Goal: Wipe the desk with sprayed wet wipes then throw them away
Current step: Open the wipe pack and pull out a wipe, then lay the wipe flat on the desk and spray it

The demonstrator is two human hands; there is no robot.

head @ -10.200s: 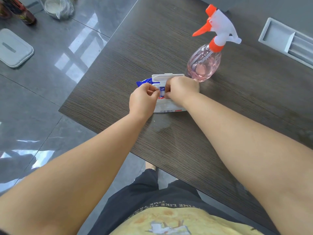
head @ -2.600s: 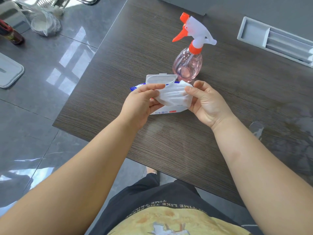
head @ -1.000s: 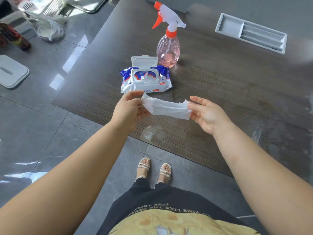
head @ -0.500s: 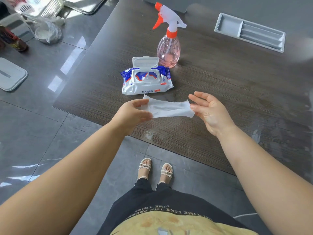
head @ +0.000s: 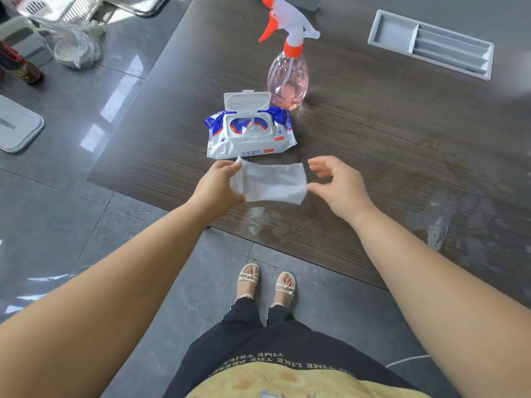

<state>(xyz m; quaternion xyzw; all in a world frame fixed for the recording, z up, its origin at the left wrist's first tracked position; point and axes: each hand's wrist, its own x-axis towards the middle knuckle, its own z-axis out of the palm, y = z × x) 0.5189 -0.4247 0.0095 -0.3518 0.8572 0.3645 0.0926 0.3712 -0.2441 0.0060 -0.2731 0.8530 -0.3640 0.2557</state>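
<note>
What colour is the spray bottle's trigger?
Orange trigger on the pink spray bottle; head view shows it best.

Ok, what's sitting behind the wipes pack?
The pink spray bottle stands behind the wipes pack, right of its raised lid; the pack hides a sliver of its base.

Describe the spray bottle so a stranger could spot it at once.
Start at the dark wood-grain desk. Near its left edge lies a blue-and-white wipes pack, lid flipped up; the spray bottle stands upright just beyond its right end. It alone is clear pink, with a white head and orange trigger.
</note>
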